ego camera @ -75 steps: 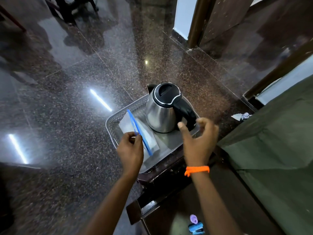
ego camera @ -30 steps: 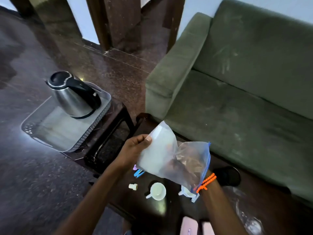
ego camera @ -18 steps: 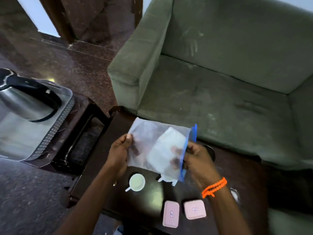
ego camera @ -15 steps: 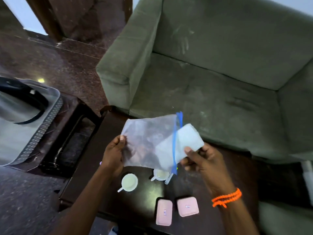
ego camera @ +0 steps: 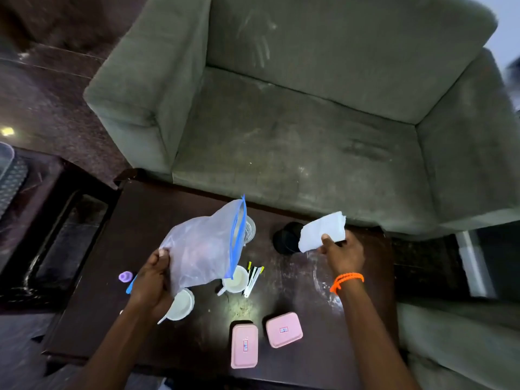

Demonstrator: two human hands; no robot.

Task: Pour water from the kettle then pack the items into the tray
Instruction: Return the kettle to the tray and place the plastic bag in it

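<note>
My left hand (ego camera: 152, 280) grips a clear zip bag (ego camera: 204, 246) with a blue seal, held above the dark table (ego camera: 157, 209). My right hand (ego camera: 342, 253) pinches a white folded packet (ego camera: 323, 229), apart from the bag and to its right. Two white cups (ego camera: 181, 304) (ego camera: 235, 280) stand on the table under the bag. Beside them lie several thin sachets (ego camera: 253, 278). Two pink lidded boxes (ego camera: 244, 346) (ego camera: 284, 329) sit near the front edge. Only a corner of the grey tray (ego camera: 9, 175) shows at the far left; the kettle is out of view.
A green sofa (ego camera: 309, 122) stands right behind the table. A glass (ego camera: 249, 228) and a black round object (ego camera: 285, 239) sit at the table's back. A purple cap (ego camera: 125, 276) and a blue clip (ego camera: 130, 285) lie at the left. A low dark stand (ego camera: 56, 235) carries the tray.
The view swung right from the tray to the table. My right hand has pulled the white packet fully out of the zip bag and moved it to the right; my left hand keeps the bag.
</note>
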